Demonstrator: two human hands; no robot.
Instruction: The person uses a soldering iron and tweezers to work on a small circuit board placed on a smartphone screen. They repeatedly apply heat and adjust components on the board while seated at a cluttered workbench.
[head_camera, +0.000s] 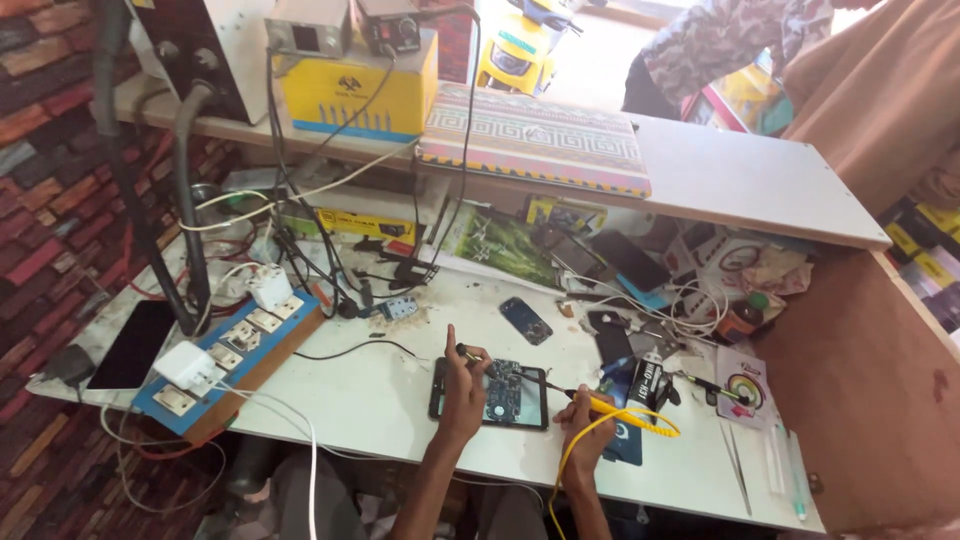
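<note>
step in hand, as judged: soldering. left hand (463, 385) pins the opened phone (490, 393); right hand (588, 425) grips the yellow soldering iron (585, 402). next move needs a steady tip.

Single view only: head camera, worn high above bench (400, 400), tilted down and forward. Faces shelf (740, 180) at 12 o'clock, brick wall (50, 150) at 9. Hands enter from 6, mid-distance, small in frame. No second view, no overlap to tell.
</note>
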